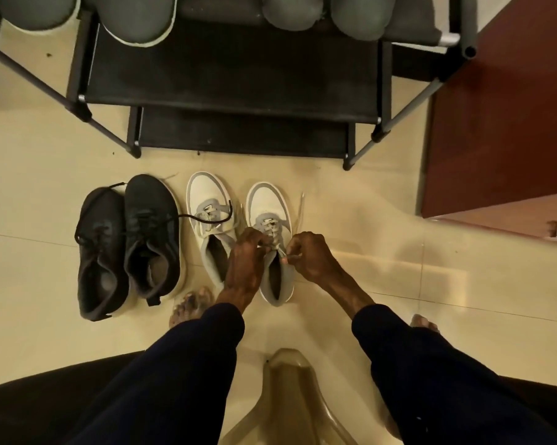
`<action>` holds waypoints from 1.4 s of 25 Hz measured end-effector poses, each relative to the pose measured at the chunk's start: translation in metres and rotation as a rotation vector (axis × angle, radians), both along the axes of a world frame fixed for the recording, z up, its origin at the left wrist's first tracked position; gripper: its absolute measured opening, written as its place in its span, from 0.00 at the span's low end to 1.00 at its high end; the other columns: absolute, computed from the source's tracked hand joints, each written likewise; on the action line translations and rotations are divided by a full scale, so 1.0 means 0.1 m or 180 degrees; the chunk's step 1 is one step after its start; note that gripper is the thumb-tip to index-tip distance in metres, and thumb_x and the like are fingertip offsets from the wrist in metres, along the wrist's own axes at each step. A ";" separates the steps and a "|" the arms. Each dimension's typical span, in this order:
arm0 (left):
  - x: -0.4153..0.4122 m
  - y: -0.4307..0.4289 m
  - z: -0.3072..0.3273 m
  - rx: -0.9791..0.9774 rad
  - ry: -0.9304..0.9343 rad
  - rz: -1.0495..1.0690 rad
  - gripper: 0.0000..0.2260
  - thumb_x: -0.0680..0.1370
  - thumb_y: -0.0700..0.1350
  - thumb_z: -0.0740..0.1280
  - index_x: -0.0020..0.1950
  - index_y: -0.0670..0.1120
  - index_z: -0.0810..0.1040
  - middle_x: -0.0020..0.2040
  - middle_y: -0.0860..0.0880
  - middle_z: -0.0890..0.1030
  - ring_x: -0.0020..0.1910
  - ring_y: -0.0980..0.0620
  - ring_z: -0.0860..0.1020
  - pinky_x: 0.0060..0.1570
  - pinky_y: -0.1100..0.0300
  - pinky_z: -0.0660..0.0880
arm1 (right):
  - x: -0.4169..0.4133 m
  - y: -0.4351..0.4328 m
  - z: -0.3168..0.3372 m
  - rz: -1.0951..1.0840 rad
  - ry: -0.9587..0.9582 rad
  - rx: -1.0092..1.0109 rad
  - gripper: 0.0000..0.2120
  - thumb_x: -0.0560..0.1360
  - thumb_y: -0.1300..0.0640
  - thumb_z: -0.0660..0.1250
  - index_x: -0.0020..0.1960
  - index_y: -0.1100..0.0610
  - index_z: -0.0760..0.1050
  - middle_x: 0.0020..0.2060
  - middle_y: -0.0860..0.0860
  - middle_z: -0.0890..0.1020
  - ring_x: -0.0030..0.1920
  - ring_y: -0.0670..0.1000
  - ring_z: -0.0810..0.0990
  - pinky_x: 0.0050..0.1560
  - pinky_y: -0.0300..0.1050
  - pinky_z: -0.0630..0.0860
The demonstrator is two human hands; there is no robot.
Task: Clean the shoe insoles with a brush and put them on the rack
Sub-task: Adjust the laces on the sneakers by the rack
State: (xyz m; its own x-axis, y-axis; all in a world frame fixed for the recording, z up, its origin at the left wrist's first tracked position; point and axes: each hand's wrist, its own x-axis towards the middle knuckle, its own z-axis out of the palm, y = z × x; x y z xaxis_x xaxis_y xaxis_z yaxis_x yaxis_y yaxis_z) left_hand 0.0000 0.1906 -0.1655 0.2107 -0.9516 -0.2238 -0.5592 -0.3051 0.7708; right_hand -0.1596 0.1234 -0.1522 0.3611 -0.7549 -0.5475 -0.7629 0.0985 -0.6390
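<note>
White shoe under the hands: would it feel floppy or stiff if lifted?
Probably light: the shoe looks like a low sneaker. Its grey collar likely sags when gripped, being soft-looking fabric. The loose lace would dangle.

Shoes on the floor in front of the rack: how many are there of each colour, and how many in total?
Black shoes: 2
White and grey shoes: 2; the left hand and the right hand pinch the laces of one.
Total: 4
</note>
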 end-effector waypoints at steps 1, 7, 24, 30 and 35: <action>-0.04 0.03 0.00 0.0043 -0.0034 -0.0034 0.08 0.73 0.32 0.73 0.47 0.43 0.80 0.49 0.45 0.79 0.49 0.44 0.80 0.47 0.47 0.79 | -0.07 0.03 0.02 0.0075 0.0028 0.0057 0.09 0.70 0.63 0.78 0.35 0.55 0.81 0.33 0.45 0.81 0.35 0.40 0.78 0.36 0.34 0.73; -0.22 0.13 0.14 0.0113 -0.0461 -0.0990 0.02 0.78 0.37 0.70 0.49 0.40 0.80 0.49 0.39 0.80 0.50 0.39 0.77 0.49 0.49 0.75 | -0.34 0.19 0.17 0.0383 0.0329 -0.0148 0.05 0.68 0.65 0.70 0.34 0.61 0.81 0.33 0.54 0.84 0.37 0.55 0.84 0.41 0.50 0.82; 0.00 -0.15 0.23 0.0992 0.2223 0.1057 0.14 0.80 0.47 0.70 0.35 0.49 0.85 0.47 0.41 0.87 0.48 0.45 0.82 0.53 0.48 0.79 | -0.28 0.14 0.46 -0.2576 -0.1800 0.0935 0.11 0.80 0.60 0.68 0.45 0.65 0.85 0.48 0.61 0.87 0.54 0.56 0.86 0.64 0.58 0.79; -0.17 -0.13 0.13 0.0743 0.3161 0.1708 0.14 0.84 0.45 0.65 0.40 0.46 0.83 0.41 0.46 0.86 0.44 0.45 0.84 0.53 0.48 0.81 | 0.06 0.20 0.26 -0.3283 -0.2238 0.0992 0.08 0.83 0.65 0.61 0.54 0.65 0.79 0.42 0.62 0.83 0.45 0.58 0.83 0.58 0.60 0.79; -0.18 -0.07 0.03 0.0568 0.3109 0.1193 0.08 0.83 0.42 0.66 0.56 0.39 0.81 0.51 0.39 0.85 0.49 0.40 0.84 0.50 0.47 0.82 | -0.03 0.24 0.15 -0.2440 -0.1588 0.0483 0.10 0.81 0.69 0.63 0.55 0.62 0.81 0.42 0.57 0.85 0.40 0.48 0.83 0.44 0.44 0.82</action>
